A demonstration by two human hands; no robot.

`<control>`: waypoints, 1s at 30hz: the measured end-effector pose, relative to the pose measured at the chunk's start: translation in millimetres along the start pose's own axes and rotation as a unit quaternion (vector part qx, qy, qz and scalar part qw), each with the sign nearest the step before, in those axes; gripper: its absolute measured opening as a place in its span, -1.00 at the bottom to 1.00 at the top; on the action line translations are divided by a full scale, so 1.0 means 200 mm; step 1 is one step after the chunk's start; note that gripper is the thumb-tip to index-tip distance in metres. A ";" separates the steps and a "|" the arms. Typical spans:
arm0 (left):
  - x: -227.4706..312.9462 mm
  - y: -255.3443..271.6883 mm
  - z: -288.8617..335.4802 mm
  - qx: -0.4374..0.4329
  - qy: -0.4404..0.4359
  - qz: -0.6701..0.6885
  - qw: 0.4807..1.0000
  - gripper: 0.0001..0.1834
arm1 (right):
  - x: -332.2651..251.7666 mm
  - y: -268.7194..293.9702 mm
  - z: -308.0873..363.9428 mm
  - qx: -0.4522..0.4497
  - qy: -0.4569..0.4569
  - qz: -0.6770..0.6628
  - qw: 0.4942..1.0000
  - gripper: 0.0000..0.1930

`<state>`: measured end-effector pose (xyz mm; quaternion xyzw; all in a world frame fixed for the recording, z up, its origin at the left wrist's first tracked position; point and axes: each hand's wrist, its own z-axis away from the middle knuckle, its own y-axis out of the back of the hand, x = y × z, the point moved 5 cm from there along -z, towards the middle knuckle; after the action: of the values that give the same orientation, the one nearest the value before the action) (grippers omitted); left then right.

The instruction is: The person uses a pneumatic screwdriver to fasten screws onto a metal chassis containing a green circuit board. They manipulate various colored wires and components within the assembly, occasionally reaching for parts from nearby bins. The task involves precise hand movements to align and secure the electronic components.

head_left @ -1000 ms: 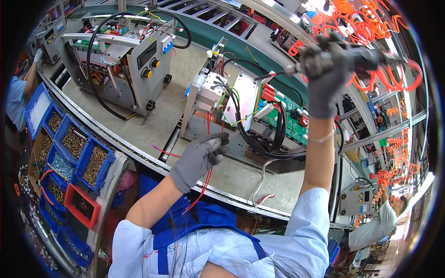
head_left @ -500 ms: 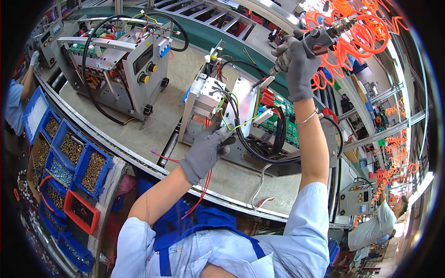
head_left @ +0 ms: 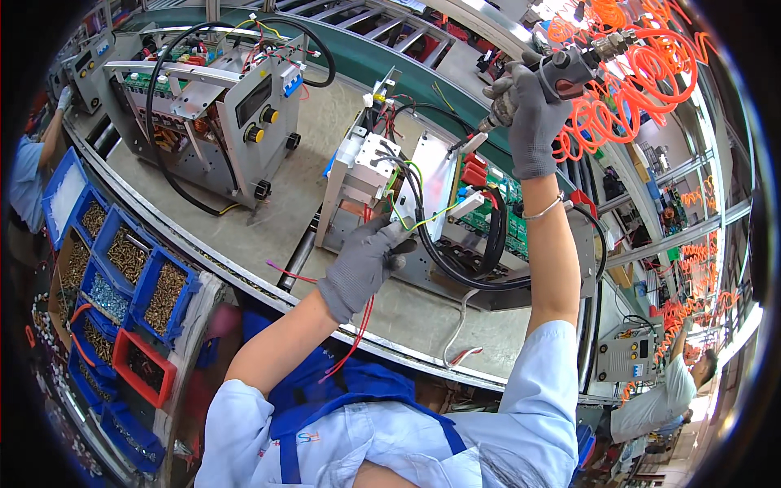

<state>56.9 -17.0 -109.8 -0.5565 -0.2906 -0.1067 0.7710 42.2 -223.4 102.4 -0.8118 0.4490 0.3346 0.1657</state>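
My right hand (head_left: pixel 537 122), in a grey glove, is closed around a pneumatic screwdriver (head_left: pixel 563 75) at the upper right. Its bit end (head_left: pixel 488 124) points down and left, over the far side of an open metal machine chassis (head_left: pixel 346 183). My left hand (head_left: pixel 362 268), also gloved, is at the chassis's near side. Its fingers are closed at a green-and-yellow wire (head_left: pixel 431 218), though the exact grip is partly hidden. Thick black cables (head_left: pixel 496 244) loop beside it across a green circuit board (head_left: pixel 517 232). Red wires (head_left: pixel 358 342) hang below this hand.
Another open machine (head_left: pixel 236 130) with yellow knobs stands left on the line. Blue bins (head_left: pixel 167 301) of screws and a red bin (head_left: pixel 142 370) sit at lower left. Orange coiled hoses (head_left: pixel 659 73) hang upper right. Other people work at the far left (head_left: pixel 28 175) and lower right (head_left: pixel 663 398).
My right hand and the screwdriver have shifted slightly right, their pose much the same. My left hand stays at the wire. The person at lower right has shifted.
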 end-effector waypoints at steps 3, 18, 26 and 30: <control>-0.01 0.01 -0.01 -0.002 -0.003 0.000 1.000 -0.73 | 0.00 -0.01 0.01 -0.006 -0.036 -0.010 0.999 -0.69; -0.01 0.02 -0.02 -0.021 -0.018 -0.016 0.999 -0.69 | -0.02 0.02 0.01 -0.020 0.032 0.007 0.999 -0.69; -0.02 0.02 -0.02 -0.014 -0.006 -0.006 1.000 -0.70 | 0.00 0.04 0.00 -0.031 0.016 0.032 0.999 -0.67; -0.02 0.03 -0.03 -0.005 -0.002 -0.004 1.000 -0.70 | -0.04 -0.04 0.01 -0.122 -0.056 -0.140 0.981 -0.74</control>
<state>57.8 -20.6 -118.7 -0.5596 -0.2940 -0.1104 0.7670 44.7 -212.0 106.1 -0.8609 0.2768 0.4050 0.1353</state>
